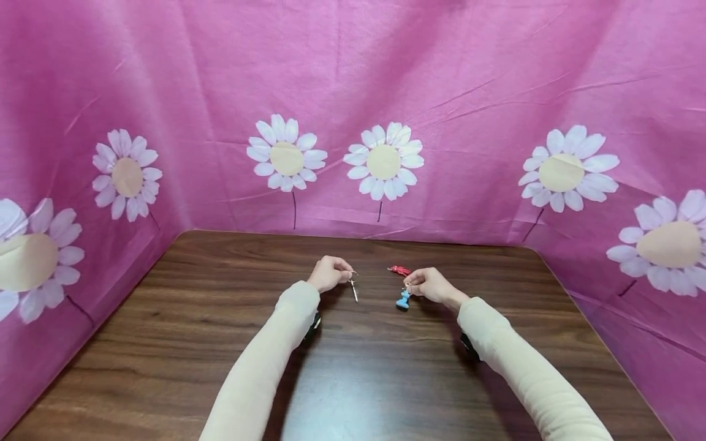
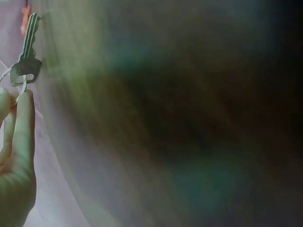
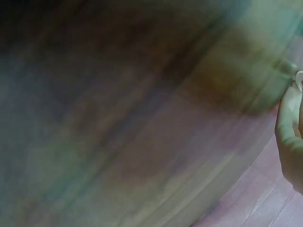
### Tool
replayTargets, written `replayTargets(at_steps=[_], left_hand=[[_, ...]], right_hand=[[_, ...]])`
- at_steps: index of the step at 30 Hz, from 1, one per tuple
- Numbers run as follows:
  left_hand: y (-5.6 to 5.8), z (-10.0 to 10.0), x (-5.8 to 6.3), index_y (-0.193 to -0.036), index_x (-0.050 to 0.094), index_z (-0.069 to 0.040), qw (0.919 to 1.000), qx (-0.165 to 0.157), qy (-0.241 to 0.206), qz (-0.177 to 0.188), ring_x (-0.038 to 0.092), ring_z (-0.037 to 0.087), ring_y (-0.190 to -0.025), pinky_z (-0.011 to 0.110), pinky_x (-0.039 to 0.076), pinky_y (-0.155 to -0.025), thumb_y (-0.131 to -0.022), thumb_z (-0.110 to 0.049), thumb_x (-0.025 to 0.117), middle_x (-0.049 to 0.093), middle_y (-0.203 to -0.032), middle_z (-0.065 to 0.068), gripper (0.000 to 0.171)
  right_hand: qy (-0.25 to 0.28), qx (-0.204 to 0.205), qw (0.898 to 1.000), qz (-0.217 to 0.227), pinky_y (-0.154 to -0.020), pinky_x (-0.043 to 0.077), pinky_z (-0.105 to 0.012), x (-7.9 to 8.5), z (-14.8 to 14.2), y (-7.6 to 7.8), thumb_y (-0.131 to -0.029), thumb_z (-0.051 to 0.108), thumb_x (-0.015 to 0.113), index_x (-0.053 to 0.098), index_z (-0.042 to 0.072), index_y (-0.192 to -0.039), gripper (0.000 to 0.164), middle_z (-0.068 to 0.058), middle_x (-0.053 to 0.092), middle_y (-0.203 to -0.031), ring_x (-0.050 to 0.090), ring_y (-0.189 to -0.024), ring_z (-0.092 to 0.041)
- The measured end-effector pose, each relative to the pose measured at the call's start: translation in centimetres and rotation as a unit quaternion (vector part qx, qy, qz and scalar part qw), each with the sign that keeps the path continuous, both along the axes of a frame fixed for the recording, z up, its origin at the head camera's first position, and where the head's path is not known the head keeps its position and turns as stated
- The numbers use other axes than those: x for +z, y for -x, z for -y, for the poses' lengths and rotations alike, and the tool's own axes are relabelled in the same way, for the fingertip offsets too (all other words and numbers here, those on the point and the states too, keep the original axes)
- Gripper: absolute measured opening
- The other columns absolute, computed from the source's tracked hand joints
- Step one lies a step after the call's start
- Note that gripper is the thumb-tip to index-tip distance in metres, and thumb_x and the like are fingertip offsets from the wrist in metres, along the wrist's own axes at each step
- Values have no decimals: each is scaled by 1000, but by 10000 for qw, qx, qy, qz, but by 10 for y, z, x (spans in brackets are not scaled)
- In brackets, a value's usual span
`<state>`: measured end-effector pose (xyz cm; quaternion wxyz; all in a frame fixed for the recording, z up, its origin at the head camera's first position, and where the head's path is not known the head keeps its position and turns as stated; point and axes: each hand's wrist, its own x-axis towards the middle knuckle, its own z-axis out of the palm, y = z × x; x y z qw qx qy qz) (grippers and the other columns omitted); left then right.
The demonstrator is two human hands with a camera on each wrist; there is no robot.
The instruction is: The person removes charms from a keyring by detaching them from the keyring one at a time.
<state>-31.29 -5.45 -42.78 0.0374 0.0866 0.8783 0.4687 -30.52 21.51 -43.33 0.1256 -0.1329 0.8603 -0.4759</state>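
My left hand (image 1: 330, 273) pinches a thin metal key ring (image 2: 24, 85) between thumb and fingertips. From that ring a silver key (image 1: 354, 291) hangs over the table; the left wrist view shows its notched blade. To the right, my right hand (image 1: 432, 285) pinches the metal top of a small blue keychain (image 1: 403, 300), whose figure-shaped charm dangles below the fingertips with a dark base. Just behind those fingers lies a red keychain (image 1: 399, 270) with a metal clasp at its left end. In the right wrist view, only part of the right hand (image 3: 289, 137) shows at the edge.
Both hands are over the far half of a brown wood-grain table (image 1: 182, 343). A pink cloth (image 1: 469, 79) printed with white daisies surrounds its back and sides. Large parts of both wrist views are blurred.
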Motion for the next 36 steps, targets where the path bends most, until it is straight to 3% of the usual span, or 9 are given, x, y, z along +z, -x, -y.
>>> replayTargets(at_steps=[7,15,21,26,32,36], left_hand=[[6,2,-1,-84,72,-9,9964,194,819,-43,59,9,-71,21,44,-68,-80,-12,67,71,-81,3,7],[9,7,-6,-85,72,-11,9921,518,1126,-214,62,15,-77,29,45,-75,-78,-10,68,71,-81,2,8],[12,9,-11,-89,71,-7,9942,416,932,-332,64,17,-84,30,46,-80,-76,-2,68,71,-87,5,14],[15,12,-14,-96,70,-6,9963,361,722,-303,65,19,-87,31,47,-84,-76,-1,68,71,-92,8,21],[13,21,-15,-102,67,-2,9983,206,465,-300,64,22,-95,33,46,-88,-76,-1,67,69,-99,11,26],[8,30,-10,-107,64,2,9996,168,-62,-218,61,25,-100,35,46,-90,-78,-2,65,67,-106,15,29]], right_hand=[[-390,50,9987,-338,-58,44,-22,-3,5,0,-79,1,66,62,-10,-97,21,-14,67,-82,52,-65,-4],[-467,28,9983,-358,-59,44,-22,-3,5,1,-79,0,65,62,-9,-96,20,-17,67,-85,53,-67,-5],[-443,135,9981,-405,-59,44,-21,-4,4,2,-80,0,64,62,-10,-99,22,-21,67,-92,53,-67,-5],[-542,-25,9975,-446,-56,44,-22,-3,3,3,-80,3,65,62,-8,-102,25,-19,66,-96,52,-62,-8],[-603,-205,9973,-378,-64,44,-24,-2,-1,1,-81,8,65,61,-7,-108,31,-21,65,-103,56,-78,-15],[-641,-452,9964,-318,-72,42,-25,-1,-3,-3,-86,16,62,61,-2,-113,33,-18,63,-109,53,-86,-16]])
